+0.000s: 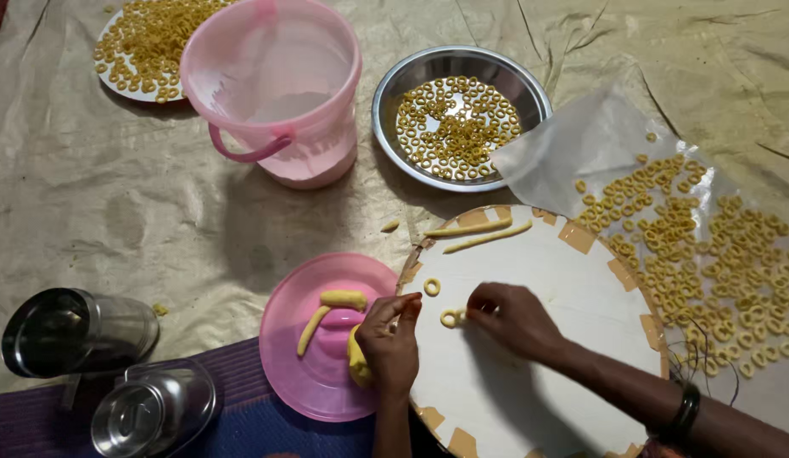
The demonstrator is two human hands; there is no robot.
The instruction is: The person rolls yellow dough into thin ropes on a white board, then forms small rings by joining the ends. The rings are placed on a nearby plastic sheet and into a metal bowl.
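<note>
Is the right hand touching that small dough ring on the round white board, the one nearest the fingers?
Touching. The head view shows the right hand with its fingertips pressed on the dough ring on the round white board.

Both forearms are bare, with no sleeves in view. The right hand (pixel 513 318) has a dark, glossy bangle on its wrist, possibly with a thin dark thread beside it, though that is hard to tell. The left hand (pixel 390 339) wears nothing visible.

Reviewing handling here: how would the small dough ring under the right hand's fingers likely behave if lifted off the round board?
The dough ring is thin and looks soft, so it would probably sag or deform if pinched. It is likely very light. Lying flat on the round board, it seems unlikely to roll.
</note>
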